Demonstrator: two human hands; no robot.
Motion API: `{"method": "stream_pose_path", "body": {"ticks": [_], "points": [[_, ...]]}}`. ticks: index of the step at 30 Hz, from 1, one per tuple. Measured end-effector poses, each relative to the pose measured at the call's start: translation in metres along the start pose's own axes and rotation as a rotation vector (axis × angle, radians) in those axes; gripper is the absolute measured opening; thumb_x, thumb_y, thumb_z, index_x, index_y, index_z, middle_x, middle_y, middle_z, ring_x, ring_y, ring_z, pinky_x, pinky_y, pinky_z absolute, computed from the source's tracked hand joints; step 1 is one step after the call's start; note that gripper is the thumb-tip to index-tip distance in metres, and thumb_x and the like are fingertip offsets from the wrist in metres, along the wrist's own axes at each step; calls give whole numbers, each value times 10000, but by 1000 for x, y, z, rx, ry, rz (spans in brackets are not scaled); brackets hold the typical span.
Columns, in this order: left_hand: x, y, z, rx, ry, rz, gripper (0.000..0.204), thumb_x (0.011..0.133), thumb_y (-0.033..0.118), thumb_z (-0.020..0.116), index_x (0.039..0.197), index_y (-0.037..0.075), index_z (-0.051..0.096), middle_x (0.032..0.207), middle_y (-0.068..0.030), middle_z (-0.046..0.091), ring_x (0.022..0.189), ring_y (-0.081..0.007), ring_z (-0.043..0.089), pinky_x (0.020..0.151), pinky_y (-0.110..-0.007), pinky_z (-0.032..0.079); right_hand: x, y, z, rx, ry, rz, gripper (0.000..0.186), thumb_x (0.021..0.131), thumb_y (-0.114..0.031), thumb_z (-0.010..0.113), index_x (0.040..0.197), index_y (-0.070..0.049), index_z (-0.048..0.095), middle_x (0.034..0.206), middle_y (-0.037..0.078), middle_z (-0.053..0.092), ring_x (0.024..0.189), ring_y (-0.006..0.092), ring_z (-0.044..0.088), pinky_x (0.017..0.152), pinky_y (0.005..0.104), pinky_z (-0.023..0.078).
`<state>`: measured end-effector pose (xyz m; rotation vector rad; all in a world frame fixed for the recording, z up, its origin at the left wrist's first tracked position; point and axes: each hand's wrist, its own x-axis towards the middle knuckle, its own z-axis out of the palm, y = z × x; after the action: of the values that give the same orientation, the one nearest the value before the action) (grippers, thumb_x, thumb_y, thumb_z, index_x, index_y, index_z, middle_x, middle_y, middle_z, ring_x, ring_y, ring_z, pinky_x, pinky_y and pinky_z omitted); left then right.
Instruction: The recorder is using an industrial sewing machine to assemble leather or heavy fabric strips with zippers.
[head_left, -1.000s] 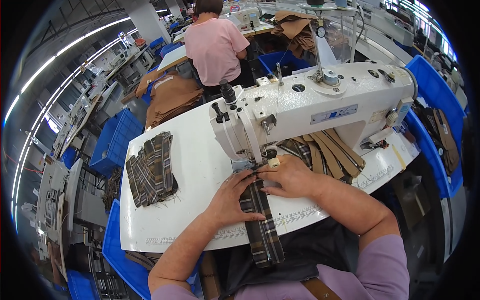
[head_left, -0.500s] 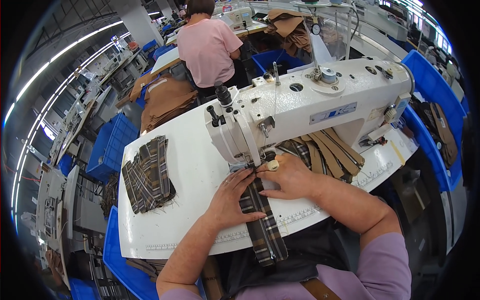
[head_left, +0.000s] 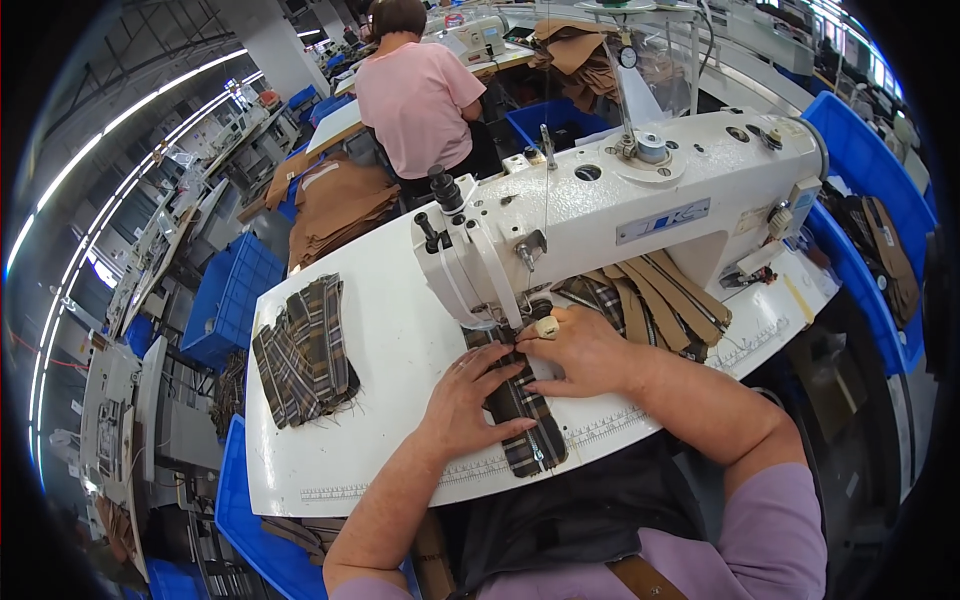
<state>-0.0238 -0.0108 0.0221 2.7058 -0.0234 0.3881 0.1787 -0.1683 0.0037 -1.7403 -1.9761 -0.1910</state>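
Note:
A dark plaid fabric strip with a zipper (head_left: 523,425) runs lengthwise from the sewing machine's presser foot (head_left: 508,325) toward me. Along its left side my left hand (head_left: 462,400) lies with fingers spread, fingertips close to the foot and thumb resting on the strip. My right hand (head_left: 578,352) presses the strip's right edge by the foot, thumb apart from the index finger. A small pale block (head_left: 546,327) sits at that index finger; whether it is worn cannot be told. The zipper's metal pull (head_left: 538,455) shows at the near end. Fingers and foot hide the needle point.
The white machine arm (head_left: 630,200) spans above my hands. Plaid pieces (head_left: 305,350) lie stacked at left on the table (head_left: 400,300); brown and plaid strips (head_left: 665,290) lie under the arm. Blue bins (head_left: 232,300) flank the table. A person in pink (head_left: 415,105) sits ahead.
The zippered strip has moved away from me, farther under the presser foot, so its near end now lies on the table edge. Both hands stay close to the foot.

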Motion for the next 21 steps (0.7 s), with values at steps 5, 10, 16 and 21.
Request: {"method": "stream_pose_path", "body": {"ticks": [5,10,16,21], "points": [[-3,-1,-2,-1,-4,-5,705,711,413,923,1294,76,714,1448,-147,602,1372,-369,552,1144,-505,451,3,-4,-3,4,-14,-1,517,855,-472,758,1189,-80,719,1210,86,728,1032,348,676,900,474,528],[-4,-7,4,-100,14,-48,537,781,318,876,1241,75,745,1406,-155,634,1316,-369,606,1082,-468,517,2,-3,-2,12,4,2,508,854,-453,760,1185,-70,717,1200,98,732,1050,345,684,908,474,529],[-2,-6,7,-122,60,-39,464,788,231,876,1215,90,759,1372,-140,664,1297,-337,629,1063,-438,545,2,-3,-3,-6,5,-18,505,849,-435,767,1187,-63,715,1181,93,737,1053,319,694,903,462,531],[-2,-12,8,-130,60,-74,387,842,224,846,1194,83,769,1344,-114,688,1292,-308,637,1053,-418,554,3,-4,-2,-8,3,9,493,849,-429,767,1180,-66,724,1160,87,742,1029,309,700,896,454,528]]}}
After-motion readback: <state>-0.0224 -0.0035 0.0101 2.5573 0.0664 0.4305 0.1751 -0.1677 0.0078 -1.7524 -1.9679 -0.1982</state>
